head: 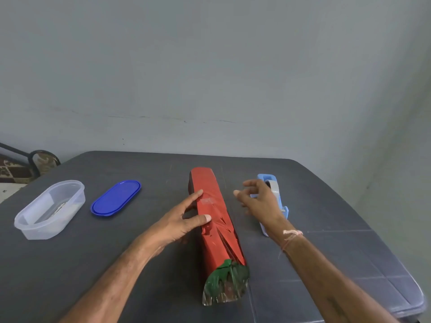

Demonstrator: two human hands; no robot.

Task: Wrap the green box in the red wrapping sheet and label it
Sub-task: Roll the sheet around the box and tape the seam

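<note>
A long, narrow green box (229, 279) lies lengthwise on the table, running away from the viewer. A crinkled, shiny red wrapping sheet (213, 213) covers most of it, taped across the top seam; the near end shows green under clear film.

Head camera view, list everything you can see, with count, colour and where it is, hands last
wrapped box: one, red sheet with green showing at the near end, table centre
piece of tape: one, clear, on the red sheet
tape dispenser: one, light blue, right of the box
lid: one, blue, left of the box
container: one, clear, open, far left
table: one, dark grey
left hand: fingers resting on the box
right hand: open, at the dispenser
</note>
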